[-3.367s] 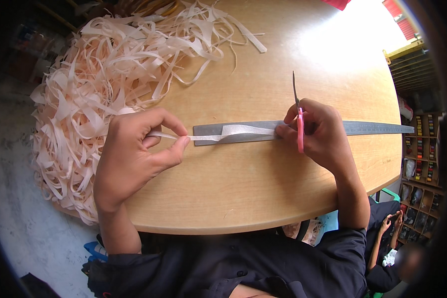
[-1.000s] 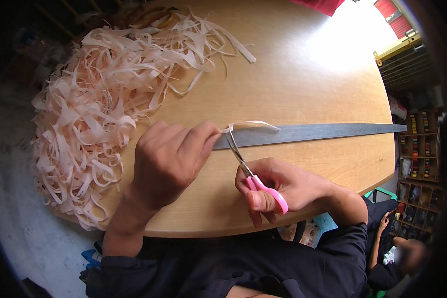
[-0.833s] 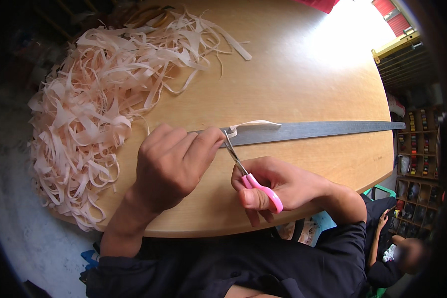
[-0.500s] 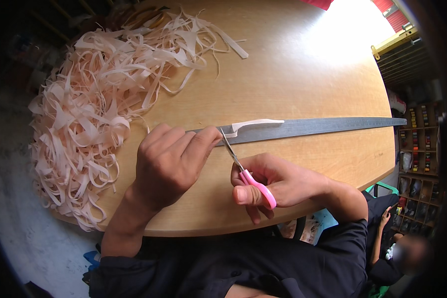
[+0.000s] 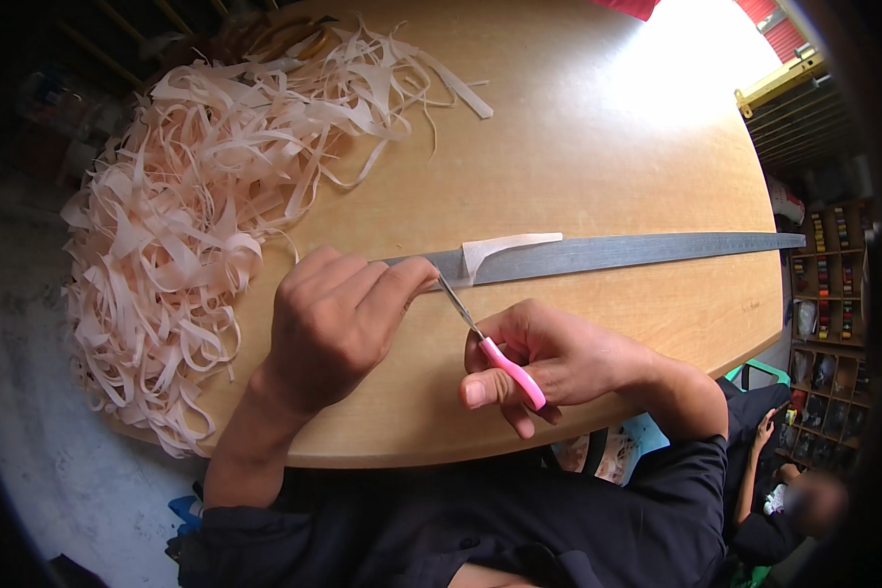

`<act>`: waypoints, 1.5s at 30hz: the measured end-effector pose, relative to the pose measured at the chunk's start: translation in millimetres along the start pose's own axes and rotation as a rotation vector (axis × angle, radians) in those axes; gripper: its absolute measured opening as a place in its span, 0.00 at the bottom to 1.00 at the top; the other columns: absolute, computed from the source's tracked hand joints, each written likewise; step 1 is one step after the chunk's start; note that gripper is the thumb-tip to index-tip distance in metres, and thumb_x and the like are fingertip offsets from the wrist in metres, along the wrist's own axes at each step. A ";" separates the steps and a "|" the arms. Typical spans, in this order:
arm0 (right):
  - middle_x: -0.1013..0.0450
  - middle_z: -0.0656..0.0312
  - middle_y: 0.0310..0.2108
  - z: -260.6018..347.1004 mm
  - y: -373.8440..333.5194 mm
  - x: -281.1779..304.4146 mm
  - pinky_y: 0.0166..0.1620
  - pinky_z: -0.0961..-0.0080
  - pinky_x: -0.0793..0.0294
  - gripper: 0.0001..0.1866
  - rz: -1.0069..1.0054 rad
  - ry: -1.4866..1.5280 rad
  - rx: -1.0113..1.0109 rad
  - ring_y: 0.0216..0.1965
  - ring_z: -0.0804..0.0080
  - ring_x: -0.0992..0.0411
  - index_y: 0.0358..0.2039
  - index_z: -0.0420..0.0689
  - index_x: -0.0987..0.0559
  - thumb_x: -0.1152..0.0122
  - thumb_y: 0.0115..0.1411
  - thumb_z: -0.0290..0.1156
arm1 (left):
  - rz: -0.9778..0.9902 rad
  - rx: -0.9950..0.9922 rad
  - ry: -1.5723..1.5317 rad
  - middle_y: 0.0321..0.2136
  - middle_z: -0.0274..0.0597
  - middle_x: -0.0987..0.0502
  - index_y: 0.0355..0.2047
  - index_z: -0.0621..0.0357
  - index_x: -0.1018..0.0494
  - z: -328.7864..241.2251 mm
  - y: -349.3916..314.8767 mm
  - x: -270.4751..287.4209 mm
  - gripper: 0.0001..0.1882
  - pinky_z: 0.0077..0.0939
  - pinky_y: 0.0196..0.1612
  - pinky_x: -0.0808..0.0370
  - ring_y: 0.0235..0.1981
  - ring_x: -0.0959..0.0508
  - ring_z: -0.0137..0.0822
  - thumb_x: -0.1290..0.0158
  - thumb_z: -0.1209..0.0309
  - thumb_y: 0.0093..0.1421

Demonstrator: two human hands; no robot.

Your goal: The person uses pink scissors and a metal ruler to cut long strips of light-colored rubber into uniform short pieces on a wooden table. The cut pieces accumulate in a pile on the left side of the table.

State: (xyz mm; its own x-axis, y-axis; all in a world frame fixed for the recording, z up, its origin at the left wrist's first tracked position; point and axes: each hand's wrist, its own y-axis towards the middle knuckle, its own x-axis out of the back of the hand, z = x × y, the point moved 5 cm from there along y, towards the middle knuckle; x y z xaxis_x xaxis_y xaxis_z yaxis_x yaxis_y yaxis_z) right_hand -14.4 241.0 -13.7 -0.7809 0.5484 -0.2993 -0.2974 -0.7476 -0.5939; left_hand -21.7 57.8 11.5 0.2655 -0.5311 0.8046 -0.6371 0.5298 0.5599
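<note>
My right hand (image 5: 549,363) grips a small pair of scissors (image 5: 510,369) with pink handles, thumb at the loop. The slim metal blades look closed, their tips touching or nearly touching my left fingertips. My left hand (image 5: 338,318) is closed in a pinch over the left part of a long metal ruler (image 5: 657,249); whatever sits between its fingertips is hidden. Just right of those fingertips, a pale pink fabric scrap (image 5: 495,248) lies across the ruler, wide at its left end and narrowing to the right.
A big heap of pale pink fabric strips (image 5: 167,216) covers the table's left side, with an orange-handled tool (image 5: 309,41) behind it. Right of the wooden table (image 5: 559,147) are a seated person (image 5: 764,490) and a shelf of compartments (image 5: 833,323). A light blue container (image 5: 642,431) stands below the edge.
The scrap's left end has dropped away from the scissor tips and spread onto the ruler. The scissor blades have come together. My left hand has barely moved.
</note>
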 end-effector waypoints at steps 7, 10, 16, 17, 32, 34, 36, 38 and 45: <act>0.24 0.64 0.20 1.5 -9.1 14.4 0.21 0.81 0.28 0.20 -0.262 -0.164 0.119 0.23 0.77 0.20 0.38 0.37 0.21 0.25 0.65 0.43 | -0.051 0.129 -0.029 0.24 0.38 0.20 0.38 0.58 0.18 10.2 2.0 14.2 0.10 0.37 0.28 0.30 0.22 0.23 0.41 0.31 0.76 0.56; 0.21 0.60 0.22 18.7 -29.5 32.7 0.23 0.82 0.26 0.15 -0.736 -0.557 0.430 0.23 0.78 0.20 0.42 0.37 0.20 0.24 0.64 0.33 | -0.107 0.240 -0.049 0.26 0.40 0.18 0.37 0.58 0.18 20.2 0.9 23.1 0.08 0.36 0.29 0.28 0.23 0.21 0.43 0.32 0.77 0.58; 0.22 0.52 0.19 16.9 -33.6 60.4 0.28 0.64 0.24 0.12 -1.104 -0.957 0.394 0.22 0.55 0.20 0.36 0.44 0.16 0.23 0.61 0.38 | -0.026 0.250 -0.148 0.26 0.41 0.18 0.40 0.56 0.19 15.9 0.5 13.9 0.09 0.35 0.29 0.28 0.23 0.21 0.44 0.32 0.77 0.59; 0.23 0.58 0.17 15.4 -30.1 59.3 0.26 0.73 0.25 0.10 -1.087 -1.031 0.406 0.20 0.74 0.21 0.39 0.43 0.14 0.22 0.61 0.32 | -0.004 0.236 -0.175 0.25 0.41 0.18 0.41 0.56 0.19 12.4 0.4 10.8 0.10 0.35 0.29 0.28 0.22 0.21 0.44 0.32 0.77 0.59; 0.17 0.60 0.28 16.4 -143.3 100.6 0.25 0.85 0.26 0.11 -1.489 -0.782 0.869 0.24 0.79 0.21 0.46 0.35 0.15 0.35 0.68 0.28 | 0.132 0.221 -0.267 0.35 0.41 0.21 0.60 0.56 0.27 10.4 -8.0 -17.3 0.25 0.37 0.46 0.27 0.38 0.23 0.42 0.38 0.79 0.63; 0.17 0.56 0.37 -13.0 -202.4 98.1 0.24 0.84 0.32 0.17 -1.801 -0.595 1.101 0.24 0.79 0.25 0.49 0.35 0.15 0.30 0.67 0.34 | 0.121 0.299 -0.350 0.36 0.42 0.21 0.60 0.56 0.25 12.9 -10.4 -15.6 0.25 0.36 0.46 0.24 0.37 0.21 0.41 0.38 0.82 0.63; 0.20 0.56 0.37 -58.8 -249.6 94.1 0.24 0.83 0.34 0.17 -2.105 -0.427 1.164 0.25 0.79 0.27 0.48 0.34 0.16 0.30 0.68 0.36 | 0.106 0.373 -0.423 0.36 0.43 0.20 0.59 0.57 0.23 15.1 -12.0 -13.9 0.24 0.34 0.45 0.22 0.37 0.19 0.39 0.38 0.83 0.63; 0.24 0.61 0.30 -123.3 -267.7 83.9 0.26 0.83 0.37 0.15 -2.299 -0.385 1.064 0.24 0.80 0.31 0.44 0.33 0.16 0.35 0.71 0.35 | 0.082 0.456 -0.485 0.36 0.44 0.17 0.57 0.59 0.21 16.3 -14.7 -12.1 0.22 0.32 0.45 0.21 0.37 0.17 0.38 0.37 0.83 0.62; 0.20 0.58 0.24 -400.4 -260.8 55.4 0.25 0.73 0.31 0.15 -2.854 -0.161 0.146 0.19 0.72 0.28 0.35 0.36 0.15 0.37 0.71 0.37 | 0.025 0.569 -0.493 0.31 0.48 0.15 0.45 0.61 0.16 17.8 -14.7 -12.8 0.12 0.35 0.42 0.26 0.31 0.17 0.46 0.34 0.78 0.60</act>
State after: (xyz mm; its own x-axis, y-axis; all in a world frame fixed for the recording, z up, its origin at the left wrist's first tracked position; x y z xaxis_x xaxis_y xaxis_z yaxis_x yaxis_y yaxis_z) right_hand 239.8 616.4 -174.4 0.8764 -0.2831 0.3897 0.0056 0.8150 0.5795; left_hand -28.6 45.0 -10.6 -0.0236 -0.8288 0.5590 -0.9497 0.1932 0.2463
